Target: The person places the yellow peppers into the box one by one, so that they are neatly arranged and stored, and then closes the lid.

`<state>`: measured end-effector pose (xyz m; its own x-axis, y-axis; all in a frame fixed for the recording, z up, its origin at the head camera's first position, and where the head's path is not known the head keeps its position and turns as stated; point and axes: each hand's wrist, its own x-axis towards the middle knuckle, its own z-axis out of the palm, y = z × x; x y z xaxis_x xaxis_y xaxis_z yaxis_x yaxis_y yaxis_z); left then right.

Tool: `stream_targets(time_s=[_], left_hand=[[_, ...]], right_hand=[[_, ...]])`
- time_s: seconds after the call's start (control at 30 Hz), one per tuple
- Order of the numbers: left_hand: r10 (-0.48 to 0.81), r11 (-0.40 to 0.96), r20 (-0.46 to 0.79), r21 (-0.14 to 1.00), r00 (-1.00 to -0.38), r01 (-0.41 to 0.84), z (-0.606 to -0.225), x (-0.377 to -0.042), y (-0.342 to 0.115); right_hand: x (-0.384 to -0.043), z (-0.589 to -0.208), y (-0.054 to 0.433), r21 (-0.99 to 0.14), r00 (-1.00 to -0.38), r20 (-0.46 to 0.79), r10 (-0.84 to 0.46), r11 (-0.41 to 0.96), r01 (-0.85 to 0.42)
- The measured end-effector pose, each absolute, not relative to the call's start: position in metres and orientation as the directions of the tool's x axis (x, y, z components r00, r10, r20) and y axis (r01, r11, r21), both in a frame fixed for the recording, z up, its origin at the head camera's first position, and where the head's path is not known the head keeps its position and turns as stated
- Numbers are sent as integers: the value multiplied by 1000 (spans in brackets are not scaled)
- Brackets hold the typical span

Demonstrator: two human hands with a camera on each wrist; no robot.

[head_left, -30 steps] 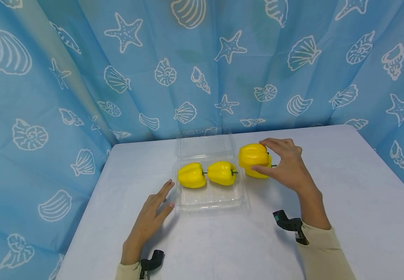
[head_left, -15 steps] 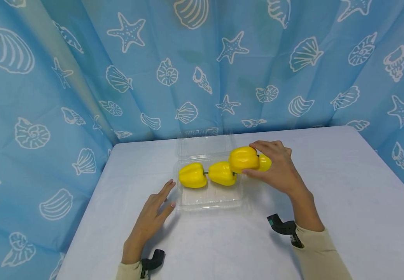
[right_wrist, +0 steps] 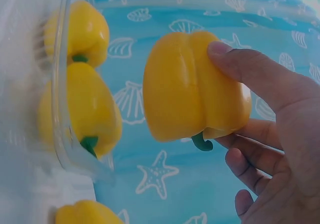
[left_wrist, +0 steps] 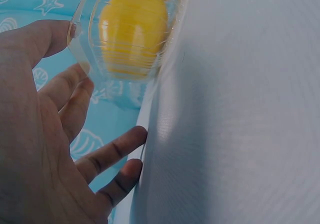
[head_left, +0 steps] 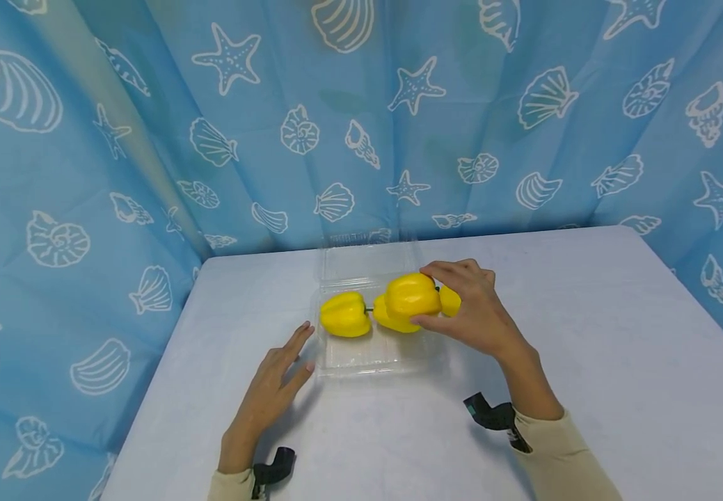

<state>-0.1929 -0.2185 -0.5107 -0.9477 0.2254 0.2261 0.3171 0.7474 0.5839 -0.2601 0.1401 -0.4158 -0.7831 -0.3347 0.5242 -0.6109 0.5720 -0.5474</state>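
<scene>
My right hand (head_left: pixel 470 306) grips a yellow bell pepper (head_left: pixel 412 296) between thumb and fingers, raised over the clear plastic clamshell container (head_left: pixel 361 362). Its green stem shows underneath in the right wrist view, where the held pepper (right_wrist: pixel 187 89) is apart from the container. Two more peppers lie inside: the left one (head_left: pixel 345 314) is in full view, while the other (head_left: pixel 392 320) is partly covered by the held one. My left hand (head_left: pixel 273 383) lies at the container's left side, fingers extended, with the thumb and fingertips (left_wrist: pixel 75 30) right at its clear wall.
Another yellow pepper (head_left: pixel 449 301) lies on the white table (head_left: pixel 586 348) right of the container, half hidden behind my right hand. The container's clear lid (head_left: pixel 370 263) is folded back towards the blue shell-print curtain (head_left: pixel 361 139) behind the table.
My right hand has carried its pepper leftward and slightly nearer, from above the pepper on the table to over the container. The left hand stays in place.
</scene>
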Motion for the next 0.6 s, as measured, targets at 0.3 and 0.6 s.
stream_targets(time_s=[0.3, 0.6], left_hand=[[225, 751, 216, 584, -950, 310, -510, -194, -218], [215, 756, 205, 584, -955, 296, -510, -194, -218]], right_hand=[[-256, -417, 126, -540, -776, 532, -339, 570, -620], [-251, -420, 108, -583, -796, 492, -354, 545, -603]])
